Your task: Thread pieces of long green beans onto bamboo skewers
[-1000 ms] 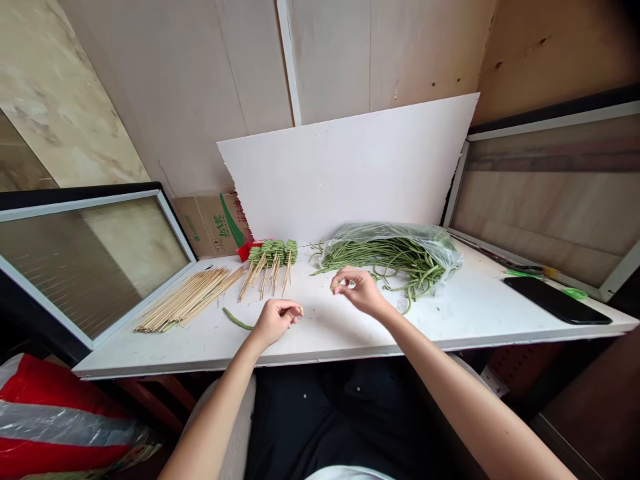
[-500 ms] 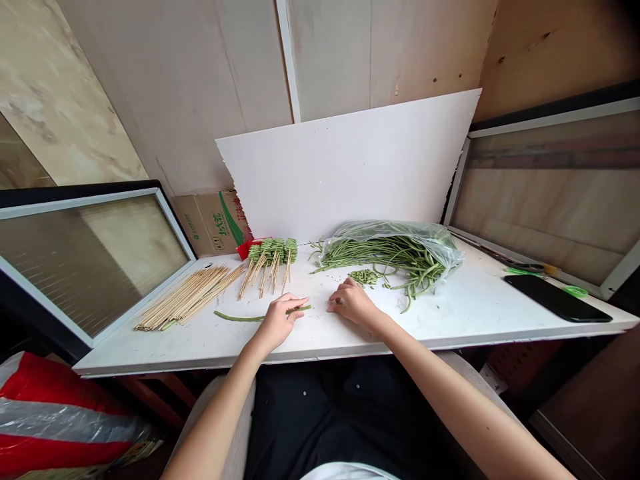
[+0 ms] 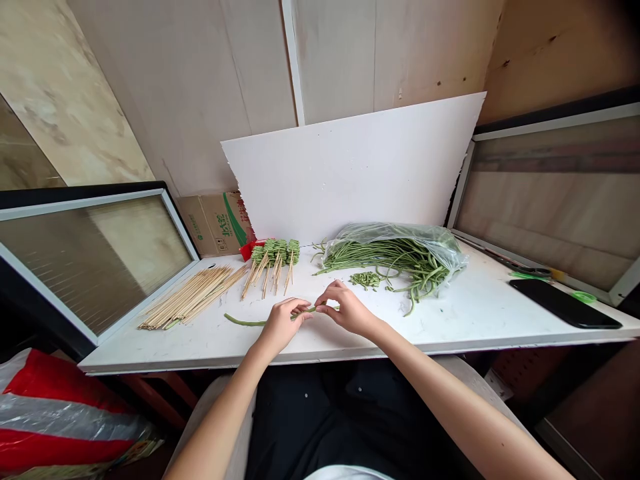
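Note:
One long green bean [image 3: 245,321] runs across the front of the white table, its far left end lying on the surface. My left hand [image 3: 284,325] pinches it partway along. Close by, my right hand [image 3: 345,308] pinches the bean's right end, fingers almost touching the left ones. Behind my right hand lies a small heap of cut bean pieces [image 3: 366,280]. Farther back, a clear plastic bag [image 3: 390,232] holds many long beans [image 3: 385,255]. Skewers threaded with folded beans [image 3: 275,252] are stacked at the back, left of centre.
Bare bamboo skewers [image 3: 193,297] lie in a pile on the left. A black phone [image 3: 565,303], scissors [image 3: 533,271] and a green ring [image 3: 583,297] are on the right. A white board [image 3: 350,173] leans at the back beside a cardboard box [image 3: 215,227].
My right hand has moved left to the bean and now grips its right end beside my left hand. My left hand still holds the bean in about the same place.

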`<state>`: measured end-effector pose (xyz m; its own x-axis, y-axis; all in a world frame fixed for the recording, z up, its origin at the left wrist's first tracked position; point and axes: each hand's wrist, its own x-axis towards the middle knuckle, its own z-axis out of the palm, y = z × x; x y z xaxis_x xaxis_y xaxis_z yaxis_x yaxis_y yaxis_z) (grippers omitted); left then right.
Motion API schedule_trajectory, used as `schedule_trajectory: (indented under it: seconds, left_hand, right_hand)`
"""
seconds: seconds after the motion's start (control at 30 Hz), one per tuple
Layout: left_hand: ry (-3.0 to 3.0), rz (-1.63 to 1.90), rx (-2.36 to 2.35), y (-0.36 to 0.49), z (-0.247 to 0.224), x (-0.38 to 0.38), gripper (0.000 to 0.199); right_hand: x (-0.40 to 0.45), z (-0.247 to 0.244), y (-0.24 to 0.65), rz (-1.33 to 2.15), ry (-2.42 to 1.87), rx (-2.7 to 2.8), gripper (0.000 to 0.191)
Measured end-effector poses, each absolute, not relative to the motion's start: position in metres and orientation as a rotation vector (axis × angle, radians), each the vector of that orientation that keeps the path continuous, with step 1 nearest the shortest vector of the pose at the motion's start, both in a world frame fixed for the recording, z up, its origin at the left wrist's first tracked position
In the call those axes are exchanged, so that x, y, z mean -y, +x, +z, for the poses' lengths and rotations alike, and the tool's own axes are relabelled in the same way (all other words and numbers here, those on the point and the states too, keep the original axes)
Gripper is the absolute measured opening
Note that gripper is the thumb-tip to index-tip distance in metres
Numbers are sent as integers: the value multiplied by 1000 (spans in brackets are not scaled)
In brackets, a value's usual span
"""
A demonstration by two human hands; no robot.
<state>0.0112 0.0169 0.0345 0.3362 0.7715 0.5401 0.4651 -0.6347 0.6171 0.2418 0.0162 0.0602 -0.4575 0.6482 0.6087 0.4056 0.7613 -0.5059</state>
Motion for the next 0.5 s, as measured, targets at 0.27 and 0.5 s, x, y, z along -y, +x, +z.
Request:
schedule_trajectory:
  seconds: [0.27, 0.5]
  left_hand:
    - [2319, 1162, -1078, 14, 36, -13, 10]
    - [2368, 982, -1096, 15, 42, -9, 18]
  right_hand:
    - [-20, 54, 241, 317, -709, 2154, 13]
    - [-18, 48, 238, 216, -711, 2175, 15]
